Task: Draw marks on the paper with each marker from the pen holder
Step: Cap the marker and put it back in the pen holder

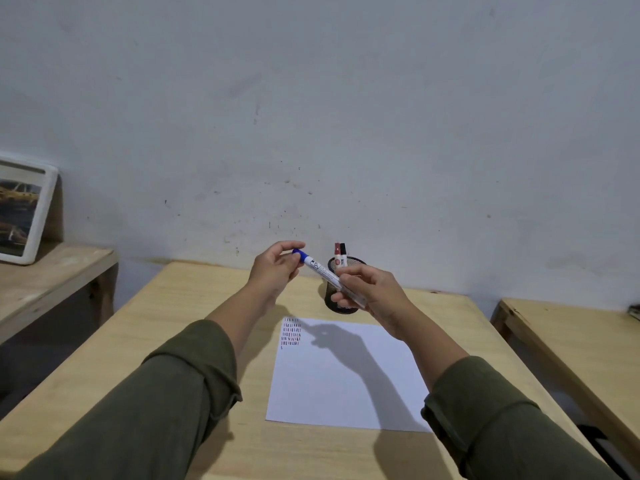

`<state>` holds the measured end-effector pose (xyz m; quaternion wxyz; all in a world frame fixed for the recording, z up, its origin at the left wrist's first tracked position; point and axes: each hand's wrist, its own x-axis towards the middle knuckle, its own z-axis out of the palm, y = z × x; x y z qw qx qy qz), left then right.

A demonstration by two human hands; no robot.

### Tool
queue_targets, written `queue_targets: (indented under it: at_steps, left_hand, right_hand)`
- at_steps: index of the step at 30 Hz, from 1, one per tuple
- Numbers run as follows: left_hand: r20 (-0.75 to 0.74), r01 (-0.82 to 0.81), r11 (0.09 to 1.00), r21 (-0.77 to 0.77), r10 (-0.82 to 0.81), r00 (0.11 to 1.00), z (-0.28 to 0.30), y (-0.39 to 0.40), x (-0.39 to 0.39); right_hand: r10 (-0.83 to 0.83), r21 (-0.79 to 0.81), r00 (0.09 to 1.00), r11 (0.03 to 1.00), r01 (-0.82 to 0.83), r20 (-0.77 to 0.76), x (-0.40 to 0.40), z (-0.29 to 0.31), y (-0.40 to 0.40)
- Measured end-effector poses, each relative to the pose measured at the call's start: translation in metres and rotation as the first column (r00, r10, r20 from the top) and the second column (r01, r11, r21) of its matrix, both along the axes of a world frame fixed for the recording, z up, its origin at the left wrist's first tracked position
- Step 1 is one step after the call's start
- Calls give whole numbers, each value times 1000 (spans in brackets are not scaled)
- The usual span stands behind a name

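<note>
A white marker with a blue cap [320, 269] is held in the air above the table, between both hands. My right hand [372, 294] grips its barrel. My left hand [275, 268] pinches the blue cap end. Behind them stands a black mesh pen holder [341, 306] with a red-capped marker [337, 252] and a black-capped marker [343, 252] upright in it. A white sheet of paper [346, 379] lies on the wooden table [121, 341] below my hands, with rows of short red and dark marks [291, 333] at its top left corner.
A framed picture [20, 213] leans against the wall on a wooden bench at the left. Another wooden table [581, 341] stands at the right. A grey wall rises just behind the pen holder.
</note>
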<state>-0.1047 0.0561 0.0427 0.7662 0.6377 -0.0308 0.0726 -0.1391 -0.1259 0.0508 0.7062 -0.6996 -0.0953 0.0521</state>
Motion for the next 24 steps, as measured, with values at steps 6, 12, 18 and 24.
queue_targets:
  at_steps: [6, 12, 18, 24]
  left_hand:
    - [94, 78, 993, 94, -87, 992, 23, -25, 17]
    - [41, -64, 939, 338, 53, 998, 14, -35, 47]
    - [12, -45, 789, 613, 48, 999, -5, -48, 71]
    - [-58, 30, 696, 718, 17, 998, -20, -59, 84]
  right_hand:
    - [32, -86, 995, 996, -24, 98, 17, 4, 5]
    - [-108, -314, 952, 928, 200, 286, 56, 22, -4]
    - [-227, -361, 891, 853, 377, 394, 107, 29, -19]
    - [-284, -371, 875, 822, 433, 391, 134, 19, -23]
